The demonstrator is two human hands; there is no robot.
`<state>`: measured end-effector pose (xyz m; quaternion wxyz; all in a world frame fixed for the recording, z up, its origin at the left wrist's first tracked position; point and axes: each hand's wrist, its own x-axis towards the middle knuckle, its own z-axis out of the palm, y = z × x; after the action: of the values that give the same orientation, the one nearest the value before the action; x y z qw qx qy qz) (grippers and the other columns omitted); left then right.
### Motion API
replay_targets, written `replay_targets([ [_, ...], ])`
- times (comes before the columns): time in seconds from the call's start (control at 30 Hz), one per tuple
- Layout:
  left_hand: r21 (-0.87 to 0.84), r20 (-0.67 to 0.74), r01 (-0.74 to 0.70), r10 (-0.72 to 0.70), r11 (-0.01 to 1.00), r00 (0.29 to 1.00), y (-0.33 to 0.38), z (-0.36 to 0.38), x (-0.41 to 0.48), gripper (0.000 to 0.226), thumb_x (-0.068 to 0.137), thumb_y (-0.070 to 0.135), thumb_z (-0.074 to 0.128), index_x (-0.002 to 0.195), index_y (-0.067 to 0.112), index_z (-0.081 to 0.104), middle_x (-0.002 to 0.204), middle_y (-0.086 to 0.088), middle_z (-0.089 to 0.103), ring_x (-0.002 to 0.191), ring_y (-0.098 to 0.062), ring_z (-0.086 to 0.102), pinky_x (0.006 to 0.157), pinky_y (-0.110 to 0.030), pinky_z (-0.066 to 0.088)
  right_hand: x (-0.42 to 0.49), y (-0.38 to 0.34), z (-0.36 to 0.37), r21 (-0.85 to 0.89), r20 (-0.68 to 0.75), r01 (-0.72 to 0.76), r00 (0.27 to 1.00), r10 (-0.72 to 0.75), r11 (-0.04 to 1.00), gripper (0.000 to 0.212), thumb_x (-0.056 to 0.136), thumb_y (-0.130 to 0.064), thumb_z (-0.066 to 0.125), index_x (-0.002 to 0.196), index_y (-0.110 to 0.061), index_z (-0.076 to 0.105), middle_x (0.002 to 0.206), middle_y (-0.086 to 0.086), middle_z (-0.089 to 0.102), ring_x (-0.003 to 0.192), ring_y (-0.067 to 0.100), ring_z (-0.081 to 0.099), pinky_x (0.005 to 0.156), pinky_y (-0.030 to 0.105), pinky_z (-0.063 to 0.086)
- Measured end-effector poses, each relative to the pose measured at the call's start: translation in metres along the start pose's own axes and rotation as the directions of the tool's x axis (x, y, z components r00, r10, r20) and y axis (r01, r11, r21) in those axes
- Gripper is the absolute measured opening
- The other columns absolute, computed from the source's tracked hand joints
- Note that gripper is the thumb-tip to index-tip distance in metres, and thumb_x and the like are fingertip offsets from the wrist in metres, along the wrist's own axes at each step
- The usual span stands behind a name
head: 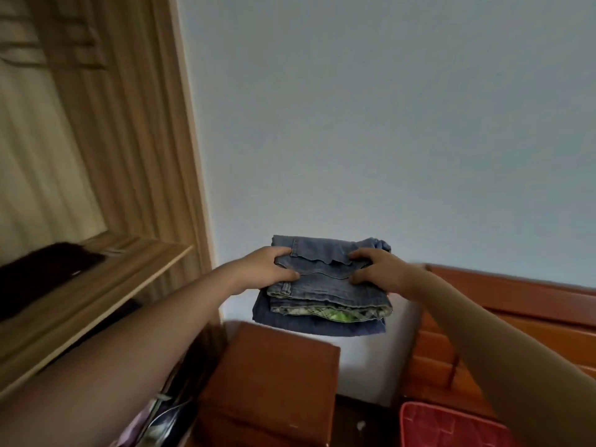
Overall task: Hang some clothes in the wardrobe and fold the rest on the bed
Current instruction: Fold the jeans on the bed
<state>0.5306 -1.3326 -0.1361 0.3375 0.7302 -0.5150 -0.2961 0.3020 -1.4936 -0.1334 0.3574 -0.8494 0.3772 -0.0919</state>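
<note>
Pale blue-grey wall [387,124] filled the upper view, with the light wooden wardrobe [122,156] running up the nine-to-eleven o'clock side and a dark garment [48,272] lying on its open shelf [96,304]. At six o'clock stood a reddish-brown bedside cabinet [274,382]; at four o'clock ran the orange-brown wooden headboard [516,317], and at five o'clock a red patterned cushion [451,427] showed.

Centred between them, in the air above the cabinet, was the stack of folded blue denim jeans [325,298], with a green-printed fabric showing between its layers.

The left hand [267,269] clamped the stack's left edge, thumb pressed on top and fingers curled over the far side, forearm stretched forward from seven o'clock. The right hand [380,269] mirrored it on the right edge, fingers spread across the top fold, arm reaching in from four o'clock.

Judging by the raised, level carry, the stack was probably bound for the wardrobe shelf. Doing this well would mean keeping both grips even so the layers stayed square, turning toward nine o'clock, and sliding the pile in flat beside the dark garment rather than dropping it.
</note>
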Motion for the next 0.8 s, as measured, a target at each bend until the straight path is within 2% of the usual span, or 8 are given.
replay_targets([
  [0.17,-0.002,-0.232,0.144,-0.140,0.990,0.963,-0.083,-0.077,-0.042,0.037,0.089,0.016,0.075,0.102,0.044,0.056,0.077,0.033,0.069,0.076,0.018,0.063,0.064,0.001,0.043,0.081,-0.087,0.084,-0.026,0.149,0.165,0.976,-0.159,0.986,0.061,0.083,-0.025,0.073,0.139,-0.035,0.054,0.131,0.003,0.050,0.115,0.025,0.053,0.097,0.040,0.050],
  [0.27,0.021,-0.365,0.226,-0.203,0.974,0.909,-0.127,-0.112,-0.065,0.038,0.089,0.017,0.075,0.125,0.025,0.065,0.113,0.009,0.072,0.110,-0.009,0.064,0.097,-0.019,0.049,0.121,-0.133,0.135,-0.035,0.250,0.294,0.928,-0.276,0.955,0.056,0.084,-0.020,0.072,0.137,-0.031,0.056,0.123,0.005,0.056,0.109,0.025,0.056,0.094,0.040,0.051],
  [0.33,0.054,-0.376,0.318,-0.275,0.947,0.885,-0.148,-0.133,-0.080,0.063,0.091,0.027,0.073,0.148,0.017,0.048,0.145,-0.003,0.053,0.134,-0.021,0.049,0.114,-0.025,0.033,0.147,-0.159,0.168,-0.026,0.299,0.374,0.888,-0.350,0.927,0.047,0.085,-0.016,0.070,0.128,-0.031,0.060,0.113,0.005,0.060,0.099,0.023,0.057,0.087,0.038,0.053],
  [0.43,0.058,-0.468,0.356,-0.290,0.932,0.835,-0.188,-0.158,-0.091,0.057,0.092,0.019,0.072,0.145,0.013,0.051,0.140,-0.005,0.055,0.131,-0.022,0.051,0.097,-0.003,0.033,0.187,-0.192,0.216,-0.002,0.378,0.459,0.823,-0.424,0.889,0.047,0.085,-0.013,0.070,0.128,-0.030,0.062,0.109,0.002,0.059,0.100,0.024,0.057,0.086,0.036,0.049],
  [0.53,-0.001,-0.540,0.408,-0.344,0.913,0.768,-0.214,-0.181,-0.097,0.045,0.091,0.007,0.070,0.135,0.011,0.060,0.124,0.001,0.062,0.107,0.000,0.056,0.074,0.005,0.035,0.233,-0.223,0.259,0.064,0.465,0.552,0.721,-0.514,0.832,0.042,0.085,-0.012,0.069,0.123,-0.030,0.065,0.103,-0.002,0.063,0.097,0.019,0.061,0.081,0.029,0.051],
  [0.63,-0.022,-0.632,0.452,-0.362,0.892,0.685,-0.235,-0.204,-0.104,0.039,0.092,0.011,0.070,0.130,0.013,0.064,0.122,0.007,0.061,0.092,0.027,0.050,0.075,0.005,0.036,0.271,-0.261,0.291,0.152,0.524,0.608,0.619,-0.585,0.779,0.036,0.087,-0.005,0.068,0.101,-0.037,0.060,0.091,-0.015,0.058,0.074,-0.004,0.058,0.060,0.005,0.042],
  [0.7,-0.070,-0.680,0.489,-0.400,0.870,0.614,-0.254,-0.215,-0.110,0.037,0.092,0.011,0.069,0.129,0.014,0.064,0.129,-0.004,0.063,0.099,0.011,0.057,0.080,-0.002,0.043,0.292,-0.289,0.316,0.195,0.585,0.625,0.544,-0.601,0.756,0.037,0.090,-0.005,0.068,0.098,-0.041,0.061,0.097,-0.011,0.064,0.074,-0.011,0.060,0.059,0.004,0.043],
  [0.8,-0.211,-0.748,0.534,-0.487,0.819,0.451,-0.281,-0.230,-0.122,0.033,0.093,0.007,0.065,0.125,0.014,0.064,0.125,-0.011,0.065,0.109,-0.021,0.063,0.095,-0.034,0.054,0.315,-0.331,0.358,0.259,0.682,0.563,0.469,-0.561,0.785,0.038,0.091,-0.010,0.068,0.108,-0.041,0.055,0.104,-0.014,0.059,0.083,0.001,0.061,0.068,0.017,0.049],
])
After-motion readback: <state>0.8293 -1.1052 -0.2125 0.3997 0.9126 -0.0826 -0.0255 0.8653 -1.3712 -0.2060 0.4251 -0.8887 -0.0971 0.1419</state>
